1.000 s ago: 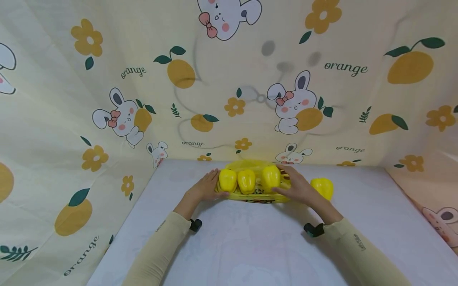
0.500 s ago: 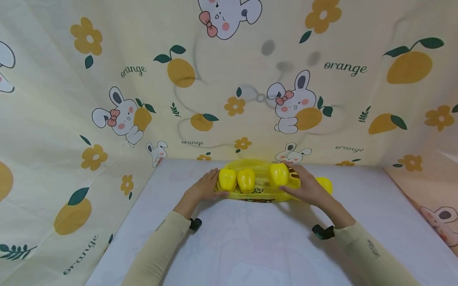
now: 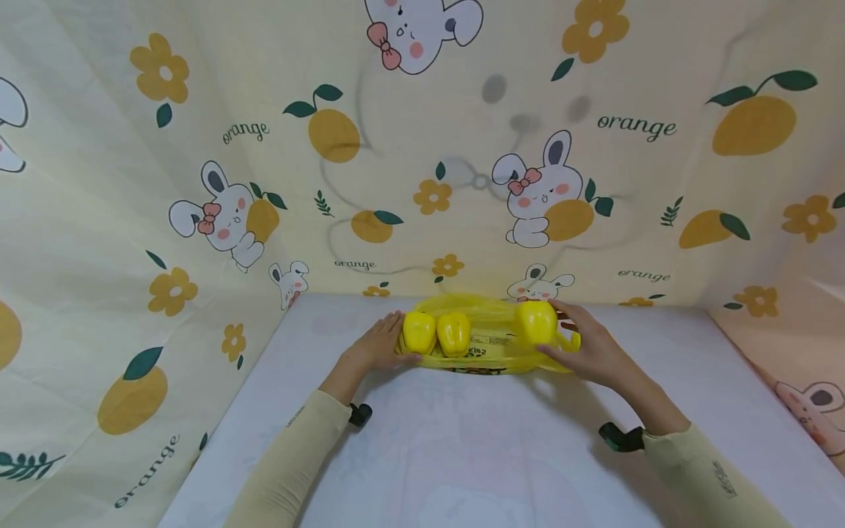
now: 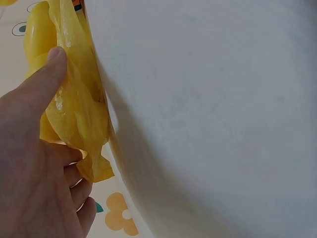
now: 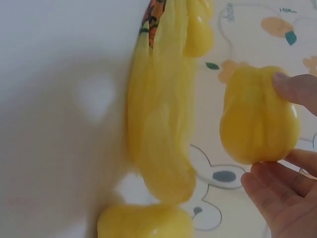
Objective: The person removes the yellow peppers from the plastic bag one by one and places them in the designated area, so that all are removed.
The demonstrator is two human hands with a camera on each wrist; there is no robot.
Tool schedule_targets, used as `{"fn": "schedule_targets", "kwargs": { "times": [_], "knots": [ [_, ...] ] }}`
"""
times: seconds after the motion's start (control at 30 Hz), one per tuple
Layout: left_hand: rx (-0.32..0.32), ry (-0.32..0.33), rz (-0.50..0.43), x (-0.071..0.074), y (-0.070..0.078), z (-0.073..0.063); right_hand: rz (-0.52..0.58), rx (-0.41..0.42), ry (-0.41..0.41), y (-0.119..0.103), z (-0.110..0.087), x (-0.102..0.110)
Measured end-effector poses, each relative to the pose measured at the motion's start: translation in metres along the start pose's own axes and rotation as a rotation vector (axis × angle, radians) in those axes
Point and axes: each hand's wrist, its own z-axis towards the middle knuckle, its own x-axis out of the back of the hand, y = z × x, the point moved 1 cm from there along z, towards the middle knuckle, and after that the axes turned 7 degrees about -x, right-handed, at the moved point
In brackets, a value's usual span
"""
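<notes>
A yellow plastic bag (image 3: 488,354) with dark print lies flat at the back of the table. My left hand (image 3: 378,345) grips its left end; in the left wrist view the thumb presses on the bag (image 4: 74,104) with the fingers behind it. Two yellow bell peppers sit on the bag side by side: one pepper (image 3: 419,332) beside my left fingers, another pepper (image 3: 453,334) just right of it. My right hand (image 3: 590,350) holds a third bell pepper (image 5: 260,116) between thumb and fingers, raised above the bag's right end.
Another yellow bell pepper (image 5: 143,220) lies on the table past the bag's right end, hidden behind my right hand in the head view. A patterned cloth backdrop (image 3: 396,169) rises right behind the bag. The white tabletop (image 3: 462,447) stretches toward me.
The right hand has moved rightward with the bell pepper in its grip, away from the other two peppers and over the bag's right end. My left hand has stayed in place.
</notes>
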Motion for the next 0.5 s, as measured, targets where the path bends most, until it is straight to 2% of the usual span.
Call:
{"fn": "schedule_targets", "kwargs": {
  "times": [0.5],
  "knots": [
    [0.010, 0.014, 0.029, -0.001, -0.001, -0.001, -0.043, -0.037, 0.087, 0.016, -0.022, 0.029]
  ]
}}
